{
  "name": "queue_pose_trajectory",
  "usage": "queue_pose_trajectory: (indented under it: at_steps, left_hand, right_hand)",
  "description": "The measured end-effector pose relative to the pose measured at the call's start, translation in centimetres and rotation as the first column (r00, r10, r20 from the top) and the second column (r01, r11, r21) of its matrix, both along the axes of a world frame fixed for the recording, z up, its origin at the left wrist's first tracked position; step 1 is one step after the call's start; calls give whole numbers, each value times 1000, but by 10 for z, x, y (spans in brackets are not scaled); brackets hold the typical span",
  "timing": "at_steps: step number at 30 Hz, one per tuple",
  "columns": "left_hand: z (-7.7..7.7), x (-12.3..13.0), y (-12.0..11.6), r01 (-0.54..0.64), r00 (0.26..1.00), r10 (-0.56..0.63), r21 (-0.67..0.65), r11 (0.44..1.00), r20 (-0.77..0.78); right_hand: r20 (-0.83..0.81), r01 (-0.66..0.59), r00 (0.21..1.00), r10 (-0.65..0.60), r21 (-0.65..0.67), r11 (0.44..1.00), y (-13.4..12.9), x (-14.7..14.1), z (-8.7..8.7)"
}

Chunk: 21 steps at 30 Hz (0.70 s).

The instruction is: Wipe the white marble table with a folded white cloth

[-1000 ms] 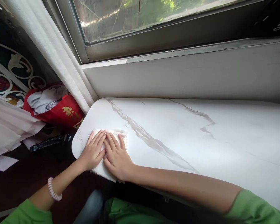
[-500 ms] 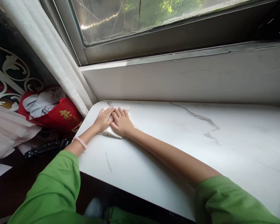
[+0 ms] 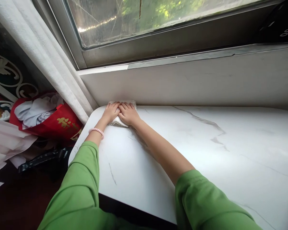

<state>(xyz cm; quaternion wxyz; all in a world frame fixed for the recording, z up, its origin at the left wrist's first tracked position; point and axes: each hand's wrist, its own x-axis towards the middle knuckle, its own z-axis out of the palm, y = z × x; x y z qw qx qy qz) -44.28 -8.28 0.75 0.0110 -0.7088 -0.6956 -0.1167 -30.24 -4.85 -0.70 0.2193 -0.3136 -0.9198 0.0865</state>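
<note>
A white cloth (image 3: 118, 122) lies at the far left end of a white, marble-patterned table (image 3: 156, 179), up against the wall. My left hand (image 3: 111, 112) rests flat on its left part, fingers stretched toward the wall, with a pink-and-white bracelet at the wrist. Beside it, my right hand (image 3: 129, 114) lies flat on the cloth too, fingers spread and pointing the same way. The two hands touch at the thumbs and index fingers. Much of the cloth is hidden beneath them.
A window (image 3: 134, 22) stands above the low wall (image 3: 182, 83) behind the table. On the left hangs a white curtain (image 3: 40, 51). Below it sits a red bag (image 3: 67, 124) stuffed with pale fabric (image 3: 36, 110), near a black object (image 3: 43, 159) and white scrollwork (image 3: 7, 72).
Both hands and the cloth have slid forward across the table, from a little short of its back edge to against the wall. The camera view has shifted slightly.
</note>
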Motion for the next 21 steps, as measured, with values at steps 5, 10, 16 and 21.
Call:
queue_pose_trajectory:
  at_steps: [5, 10, 16, 21]
  left_hand:
    - [-2, 7, -8, -19, 1000, 19, -2, 1000, 6]
    - [-1, 23, -28, 1, 1000, -1, -3, 1000, 9]
    - [4, 61, -73, 3, 1000, -4, -49, 999, -14]
    - [9, 101, -126, 61, 995, -70, -114, 992, -78]
  right_hand:
    - [22, -19, 1000, 19, 6, 1000, -6, 8, 2]
    - [53, -40, 998, 39, 7, 999, -23, 27, 2]
    - [121, -53, 991, 51, 9, 999, -64, 64, 4]
    - [116, -70, 991, 66, 25, 997, -115, 103, 5]
